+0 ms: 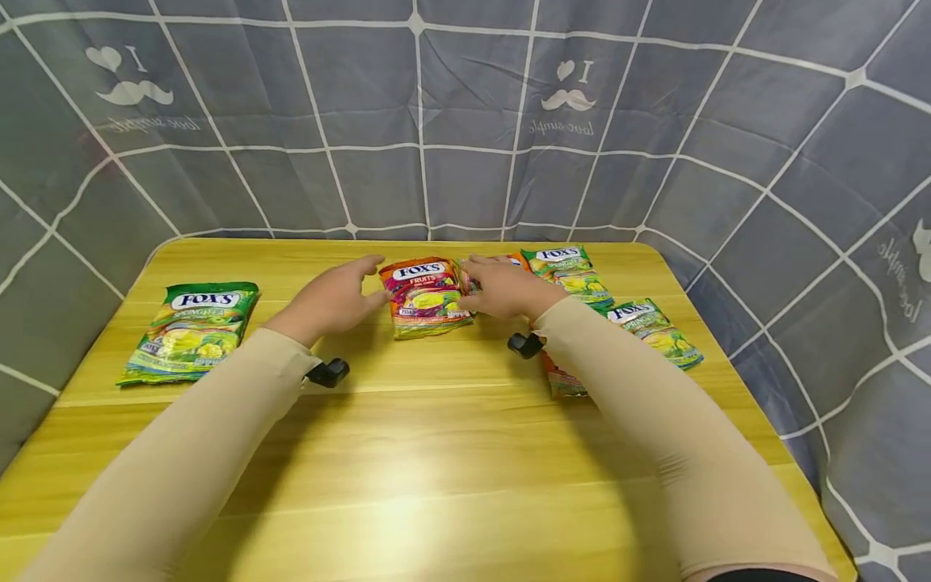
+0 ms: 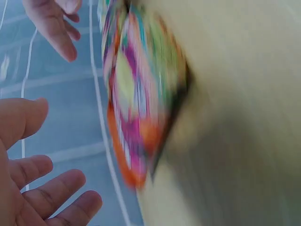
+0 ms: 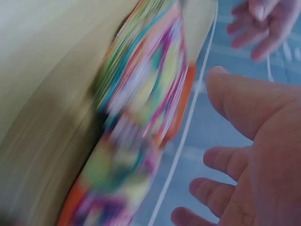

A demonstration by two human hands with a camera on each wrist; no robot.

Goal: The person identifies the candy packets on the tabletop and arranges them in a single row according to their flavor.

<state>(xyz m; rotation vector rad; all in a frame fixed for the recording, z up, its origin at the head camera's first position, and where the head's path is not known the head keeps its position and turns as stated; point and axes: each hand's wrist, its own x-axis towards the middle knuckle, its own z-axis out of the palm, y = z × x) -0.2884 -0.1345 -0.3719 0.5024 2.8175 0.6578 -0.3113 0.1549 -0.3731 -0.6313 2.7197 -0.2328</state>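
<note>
While both hands are spread and hold nothing, the left hand [image 1: 330, 303] and right hand [image 1: 504, 289] flank the glossy orange-and-pink fruit candy bag [image 1: 425, 296], far centre on the yellow wooden table [image 1: 436, 453]. I judge the slick foil could slide away and bump the green candy bags [image 1: 575, 275] at right.

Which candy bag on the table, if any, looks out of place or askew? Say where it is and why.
One green bag lies alone at the table's left, apart from the other bags on the right. An orange bag near the right sleeve is mostly hidden. Nothing looks spilled or torn.
</note>
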